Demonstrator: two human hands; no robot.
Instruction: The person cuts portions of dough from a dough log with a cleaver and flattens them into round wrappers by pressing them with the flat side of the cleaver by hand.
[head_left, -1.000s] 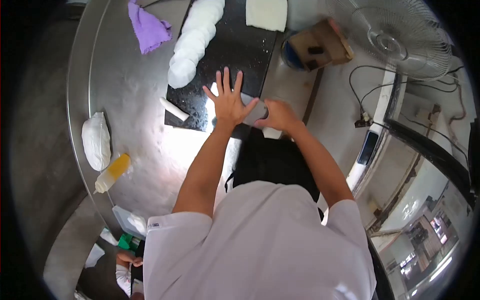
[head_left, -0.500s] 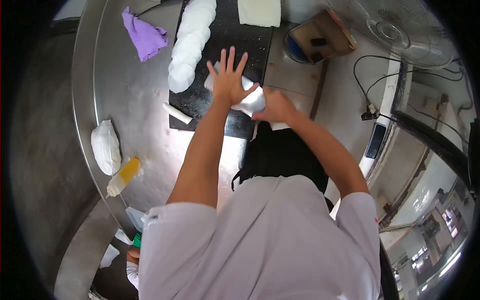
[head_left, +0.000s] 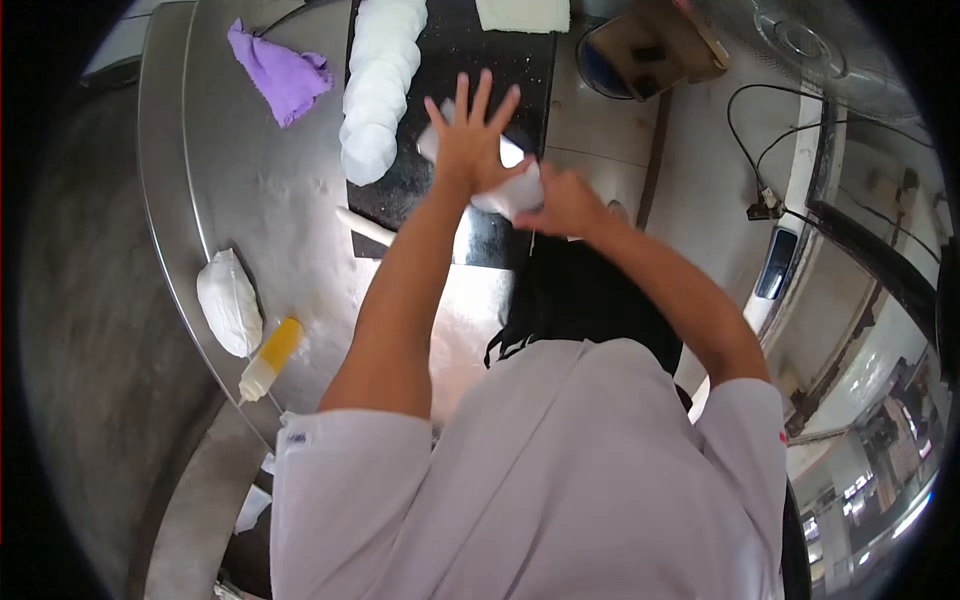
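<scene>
My left hand [head_left: 470, 150] lies flat with its fingers spread, its palm over a broad shiny blade that looks like a cleaver [head_left: 512, 195]. At the blade's right end, my right hand [head_left: 568, 206] is closed around its grip; the handle is hidden in the fingers. Both hands are over a black board [head_left: 480, 45]. Left of them, a row of overlapping thin white rounds [head_left: 378, 92], like dough wrappers, runs along the board. A white dough roll [head_left: 366, 226] lies at the board's near left corner, partly behind my left forearm.
A purple cloth [head_left: 283, 75], a white wrapped bundle [head_left: 230, 305] and a squeeze bottle with yellow liquid [head_left: 270, 360] lie on the steel table [head_left: 300, 200]. A folded cream cloth [head_left: 523, 14] is at the board's far end. On the right are a cardboard box [head_left: 665, 45], a fan [head_left: 800, 40] and cables.
Both hands and the blade have shifted slightly right in view, with the left fingers a little higher. The camera view has also shifted. The left hand stays spread, the right closed.
</scene>
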